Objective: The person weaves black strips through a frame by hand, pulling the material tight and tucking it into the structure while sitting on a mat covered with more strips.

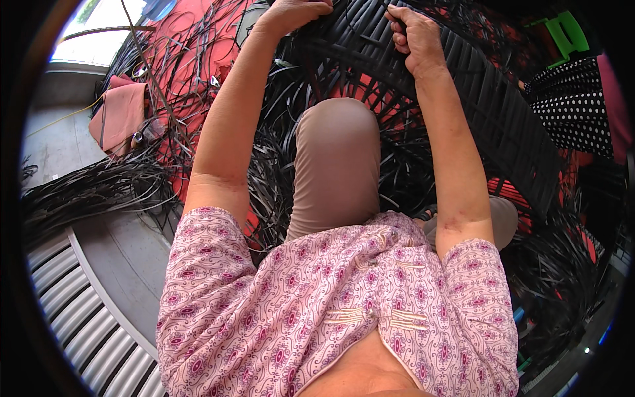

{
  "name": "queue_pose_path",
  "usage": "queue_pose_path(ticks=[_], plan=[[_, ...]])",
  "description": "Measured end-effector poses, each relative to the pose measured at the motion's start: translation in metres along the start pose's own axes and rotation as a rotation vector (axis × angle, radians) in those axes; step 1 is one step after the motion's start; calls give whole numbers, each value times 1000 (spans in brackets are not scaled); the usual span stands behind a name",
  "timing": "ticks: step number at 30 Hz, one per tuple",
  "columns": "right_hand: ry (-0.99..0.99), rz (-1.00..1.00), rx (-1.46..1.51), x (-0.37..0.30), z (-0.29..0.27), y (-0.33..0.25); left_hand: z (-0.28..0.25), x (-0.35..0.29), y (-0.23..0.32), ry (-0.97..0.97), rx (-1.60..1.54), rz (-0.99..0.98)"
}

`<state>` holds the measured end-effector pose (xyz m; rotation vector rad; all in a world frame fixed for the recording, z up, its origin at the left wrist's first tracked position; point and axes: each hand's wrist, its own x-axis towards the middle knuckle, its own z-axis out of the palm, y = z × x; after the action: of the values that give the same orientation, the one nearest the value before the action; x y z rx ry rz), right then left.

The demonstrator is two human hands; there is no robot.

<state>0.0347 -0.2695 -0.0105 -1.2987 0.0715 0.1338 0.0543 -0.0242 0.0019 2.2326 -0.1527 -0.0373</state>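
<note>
Across the far middle lies a large panel of closely woven flat black strips (pixel 456 86), over my bent knees. My right hand (pixel 418 41) is over its surface, fingers curled in and thumb pinched against the forefinger. Anything thin between those fingertips blends into the black weave. My left hand (pixel 291 14) is farther left, at the panel's upper left edge. The top of the picture cuts it off; its visible fingers are pressed together, and what they grip cannot be made out. Loose black strips (pixel 264 152) hang and tangle below the panel's left side.
Red floor covering (pixel 192 40) shows under scattered strips. A thick bundle of black strips (pixel 99 192) lies at left, near a pink cloth (pixel 122 116) and a ribbed grey metal surface (pixel 86 311). At right are a green plastic piece (pixel 567 36) and another person's polka-dot clothing (pixel 572 109).
</note>
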Motion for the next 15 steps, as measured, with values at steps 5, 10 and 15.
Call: queue_pose_path(ticks=[5,10,15], plan=[[-11,19,-6,0,0,-3,-1,-3,5,1,-11,3],[-23,28,-16,-4,1,-8,-3,-7,9,-5,1,7],[-25,25,-28,-5,1,-9,-3,-6,8,10,32,32]])
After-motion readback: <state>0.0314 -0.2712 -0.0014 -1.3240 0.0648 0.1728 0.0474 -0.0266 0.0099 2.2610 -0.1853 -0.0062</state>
